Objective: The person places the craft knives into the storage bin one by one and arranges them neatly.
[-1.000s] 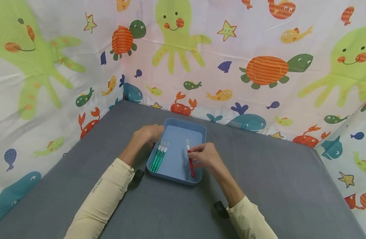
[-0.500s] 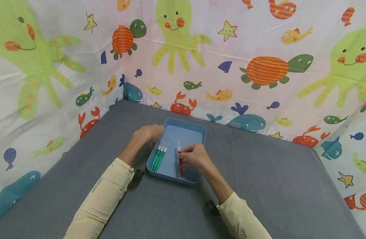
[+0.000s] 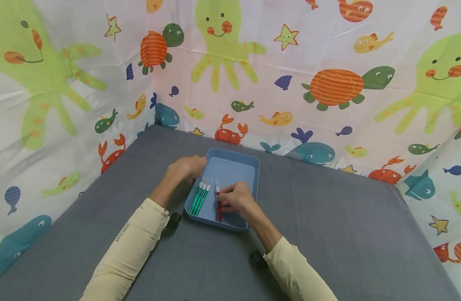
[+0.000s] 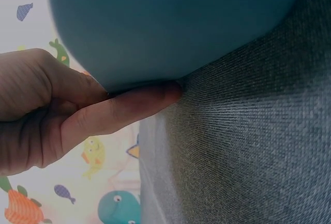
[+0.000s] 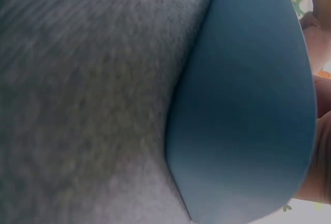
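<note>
A blue rectangular tray (image 3: 230,167) lies on the grey cloth. My left hand (image 3: 187,168) holds its left side; the left wrist view shows a finger (image 4: 124,113) pressed along the outer wall below the rim. Inside the tray, my right hand (image 3: 236,197) pinches a slim red pen (image 3: 219,214) with a clear, whitish cap, cap end pointing away from me. Several green pens (image 3: 199,201) with similar caps lie side by side along the tray's left side, just left of the red one. In the right wrist view the tray wall (image 5: 243,105) hides most of the right hand.
Grey cloth (image 3: 336,225) covers the table all around the tray. A white curtain (image 3: 264,96) printed with sea animals hangs along the back and both sides. Dark wrist cameras sit under both wrists, the right one (image 3: 258,260) close over the cloth.
My right hand has carried the red pen leftward across the tray, from its right part to beside the green pens. The left hand and the tray have stayed in place.
</note>
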The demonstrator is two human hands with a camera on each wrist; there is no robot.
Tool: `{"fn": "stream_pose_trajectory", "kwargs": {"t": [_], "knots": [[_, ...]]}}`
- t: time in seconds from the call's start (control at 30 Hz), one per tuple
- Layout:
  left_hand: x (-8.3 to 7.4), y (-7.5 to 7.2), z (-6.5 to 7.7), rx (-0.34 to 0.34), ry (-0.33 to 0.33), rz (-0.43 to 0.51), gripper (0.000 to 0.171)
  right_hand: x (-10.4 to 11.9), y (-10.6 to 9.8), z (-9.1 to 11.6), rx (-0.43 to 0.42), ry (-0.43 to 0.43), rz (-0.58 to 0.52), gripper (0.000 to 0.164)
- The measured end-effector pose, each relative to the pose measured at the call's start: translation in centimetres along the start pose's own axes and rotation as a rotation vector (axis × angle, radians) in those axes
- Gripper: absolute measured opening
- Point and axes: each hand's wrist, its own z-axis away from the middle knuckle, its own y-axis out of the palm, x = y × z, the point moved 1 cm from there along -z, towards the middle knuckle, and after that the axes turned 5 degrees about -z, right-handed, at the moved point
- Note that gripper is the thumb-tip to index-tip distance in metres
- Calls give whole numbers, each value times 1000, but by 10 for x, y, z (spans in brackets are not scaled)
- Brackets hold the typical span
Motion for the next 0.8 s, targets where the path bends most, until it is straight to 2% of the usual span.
{"fn": "stream_pose_trajectory", "kwargs": {"t": [0.23, 0.43, 0.8], "knots": [[-1, -1, -2, 21, -1, -14, 48, -1, 8, -2, 7, -2, -22, 14], [-3, -2, -3, 18, 4, -26, 49, -2, 15, -6, 6, -53, -39, 13], [-8, -1, -3, 13, 64, -62, 37, -1, 14, 2, 78, -102, -66, 22]]}}
